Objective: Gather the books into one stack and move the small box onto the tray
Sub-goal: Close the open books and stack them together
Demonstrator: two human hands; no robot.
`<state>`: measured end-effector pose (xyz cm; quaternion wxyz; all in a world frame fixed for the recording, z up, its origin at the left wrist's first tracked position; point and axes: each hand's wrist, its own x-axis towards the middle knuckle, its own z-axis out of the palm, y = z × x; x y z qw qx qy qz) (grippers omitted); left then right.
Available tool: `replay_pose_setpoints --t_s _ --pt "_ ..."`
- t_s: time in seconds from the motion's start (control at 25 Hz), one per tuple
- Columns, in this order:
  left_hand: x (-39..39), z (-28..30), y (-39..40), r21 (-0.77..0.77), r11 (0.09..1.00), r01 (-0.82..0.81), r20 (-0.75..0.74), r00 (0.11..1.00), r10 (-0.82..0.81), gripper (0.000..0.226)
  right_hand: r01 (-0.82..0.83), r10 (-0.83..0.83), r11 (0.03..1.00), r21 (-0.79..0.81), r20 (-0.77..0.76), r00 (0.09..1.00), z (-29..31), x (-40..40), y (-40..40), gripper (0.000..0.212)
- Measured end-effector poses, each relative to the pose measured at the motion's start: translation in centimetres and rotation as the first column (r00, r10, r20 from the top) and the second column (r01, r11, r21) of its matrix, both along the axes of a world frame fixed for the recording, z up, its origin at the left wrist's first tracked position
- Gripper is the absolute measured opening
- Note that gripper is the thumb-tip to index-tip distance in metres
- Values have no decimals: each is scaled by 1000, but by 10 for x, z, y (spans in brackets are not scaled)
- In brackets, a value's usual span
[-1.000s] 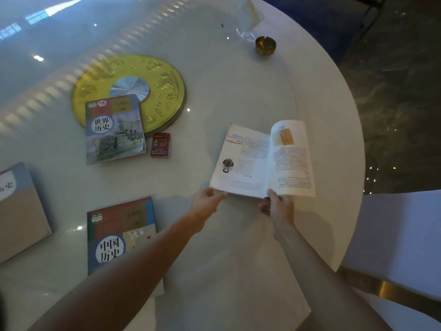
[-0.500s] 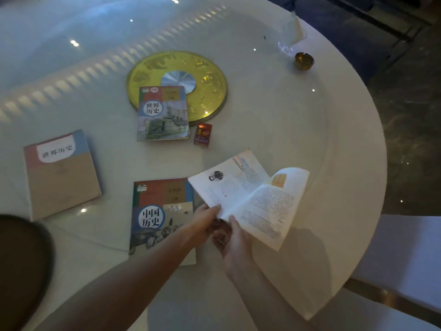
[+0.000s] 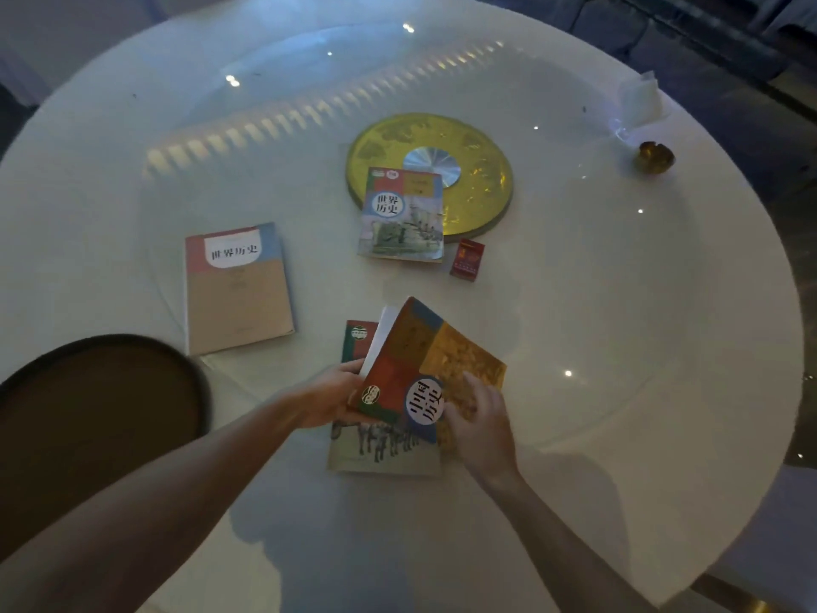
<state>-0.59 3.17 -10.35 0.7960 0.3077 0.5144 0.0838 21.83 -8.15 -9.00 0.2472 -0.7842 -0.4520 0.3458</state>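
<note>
Both hands hold a closed book with an orange and red cover [image 3: 424, 365], tilted just above another book [image 3: 380, 449] lying on the table. My left hand [image 3: 331, 398] grips its left edge; my right hand [image 3: 479, 418] rests on its cover at the lower right. A beige-covered book [image 3: 238, 289] lies to the left. A fourth book [image 3: 404, 214] lies partly on a round golden disc [image 3: 482, 179]. The small red box [image 3: 467, 260] stands beside that book, on the table. A dark round tray [image 3: 88, 418] sits at the left edge.
The round white table [image 3: 619, 347] carries a glass turntable. At the far right stand a small brass ashtray [image 3: 655, 157] and a clear holder with white paper [image 3: 641, 101]. A white chair seat shows at the bottom right.
The open book has been closed and carried left, over the book near me. My view has shifted, bringing the beige book and the tray further into sight.
</note>
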Motion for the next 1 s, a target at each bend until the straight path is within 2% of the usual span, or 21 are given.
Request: replay_pose_setpoints --t_s 0.12,0.24,0.28,0.32,0.4,0.48,0.52,0.64,0.72,0.8,0.88,1.0 --pt "-24 7 11 65 989 132 -25 991 -131 42 -125 131 988 -89 54 990 2 7 33 79" --pt "-34 19 27 138 953 269 -76 962 -260 41 -173 190 959 -223 56 980 -4 15 66 102" --pt "-35 23 33 155 936 317 -72 948 -309 41 -183 197 952 -244 31 980 -5 17 73 99" --pt "-34 28 39 164 919 360 -68 933 -353 42 -196 199 951 -241 -13 980 -4 19 79 87" --pt "-32 36 49 179 896 405 -71 914 -399 42 -190 163 961 -201 -144 976 -1 24 85 49" --pt "-26 42 55 219 900 377 -81 926 -369 39 -151 121 977 -151 -191 974 3 29 85 21" --pt "-24 44 56 244 908 340 -84 941 -329 37 -134 106 982 -131 -201 974 5 32 83 16" --pt "-14 39 52 294 945 142 -86 989 -122 32 -57 35 995 -80 -252 967 10 35 79 15" --pt "-8 39 50 238 971 -7 -21 1000 12 49 -1 -20 998 -66 -321 947 13 36 79 21" --pt "-6 42 49 158 980 -123 92 990 110 61 76 -105 994 -82 -447 889 18 35 80 25" --pt "-7 42 45 141 976 -164 140 980 144 53 132 -183 982 -132 -542 820 12 34 78 26" --pt "-2 23 22 203 976 -75 -57 994 89 41 186 -270 961 -202 -575 772 -15 23 65 22"
